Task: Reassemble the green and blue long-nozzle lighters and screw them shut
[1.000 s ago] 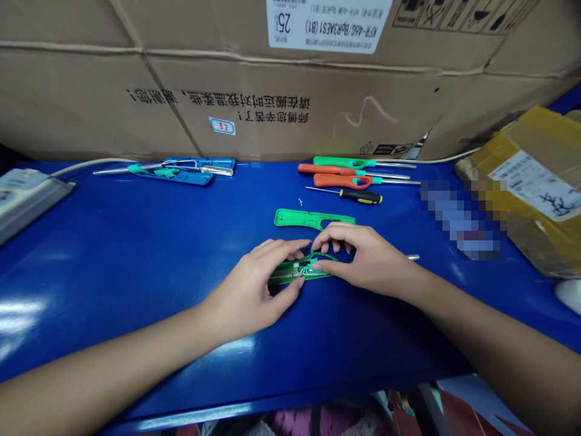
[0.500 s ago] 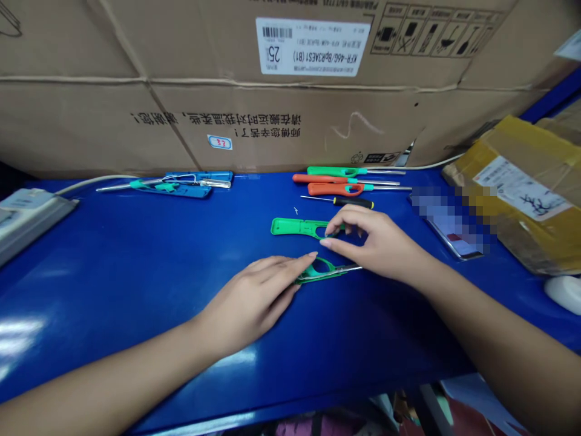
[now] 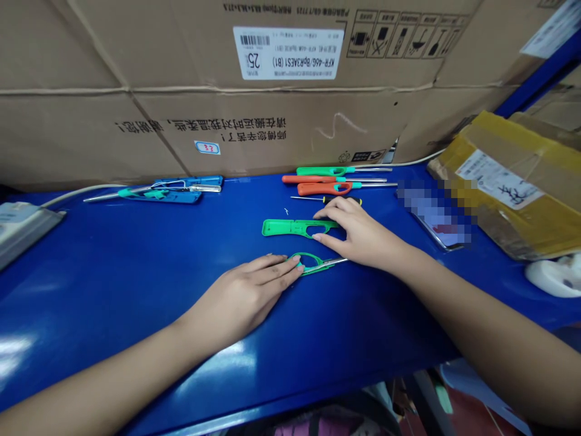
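My left hand [image 3: 247, 287] lies over the handle end of an opened green lighter [image 3: 324, 264], its fingers together and holding it against the table. The lighter's metal tube points right, and its handle is mostly hidden under my palm. Just behind it lies a separate green lighter shell half [image 3: 285, 227], inner side up. My right hand [image 3: 363, 233] is at the right end of this shell, thumb and index finger apart on either side of it, and covers that end. Behind this hand is a screwdriver [image 3: 327, 199] with a black and yellow handle.
Green and orange lighters [image 3: 324, 188] lie at the back, with opened blue lighter parts [image 3: 177, 195] farther left. A phone [image 3: 438, 224], a taped parcel [image 3: 508, 188] and a white object [image 3: 554, 277] are on the right. A large cardboard box [image 3: 254, 130] stands behind; a power strip [image 3: 27, 227] sits left.
My right thumb and index finger have parted from a pinch over the shell half. The fingers of my left hand lie flatter on the lighter. The view has shifted slightly.
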### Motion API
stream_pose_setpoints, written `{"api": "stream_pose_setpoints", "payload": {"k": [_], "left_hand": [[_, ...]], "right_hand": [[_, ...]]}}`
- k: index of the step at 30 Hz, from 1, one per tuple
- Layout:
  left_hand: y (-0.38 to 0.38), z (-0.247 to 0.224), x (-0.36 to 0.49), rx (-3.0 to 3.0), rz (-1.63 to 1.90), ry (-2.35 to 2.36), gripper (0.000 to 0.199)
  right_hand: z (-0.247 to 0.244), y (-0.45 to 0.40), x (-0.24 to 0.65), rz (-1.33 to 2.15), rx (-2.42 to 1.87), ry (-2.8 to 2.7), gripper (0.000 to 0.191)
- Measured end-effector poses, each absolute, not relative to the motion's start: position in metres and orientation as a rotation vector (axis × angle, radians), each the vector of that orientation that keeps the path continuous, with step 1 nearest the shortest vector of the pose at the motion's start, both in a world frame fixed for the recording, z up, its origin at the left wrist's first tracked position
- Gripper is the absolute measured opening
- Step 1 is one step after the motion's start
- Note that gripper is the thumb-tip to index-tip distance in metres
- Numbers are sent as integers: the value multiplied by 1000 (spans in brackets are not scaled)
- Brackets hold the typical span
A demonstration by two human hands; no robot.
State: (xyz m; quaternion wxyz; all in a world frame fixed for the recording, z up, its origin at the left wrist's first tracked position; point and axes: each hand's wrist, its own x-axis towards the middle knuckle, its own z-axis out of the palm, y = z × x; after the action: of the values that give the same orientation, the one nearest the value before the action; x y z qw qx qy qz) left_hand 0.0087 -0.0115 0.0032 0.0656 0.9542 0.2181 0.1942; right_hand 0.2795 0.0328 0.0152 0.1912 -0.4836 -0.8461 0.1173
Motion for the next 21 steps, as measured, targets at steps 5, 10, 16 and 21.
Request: {"api": "stream_pose_setpoints", "payload": {"k": [5, 10, 16, 21], "left_hand": [[-8, 4, 8, 2890, 592, 713, 39], [-3, -1, 9, 2745, 685, 744, 42], [3, -6, 14, 2587, 784, 754, 37], [-2, 11, 14, 2399, 1101, 1060, 21]], "right_hand": [[11, 35, 277, 363, -1398, -2369, 27], [11, 37, 275, 458, -1373, -2259, 21], [10, 40, 276, 574, -1325, -2104, 7], [17, 39, 277, 550, -1334, -1992, 14]]}}
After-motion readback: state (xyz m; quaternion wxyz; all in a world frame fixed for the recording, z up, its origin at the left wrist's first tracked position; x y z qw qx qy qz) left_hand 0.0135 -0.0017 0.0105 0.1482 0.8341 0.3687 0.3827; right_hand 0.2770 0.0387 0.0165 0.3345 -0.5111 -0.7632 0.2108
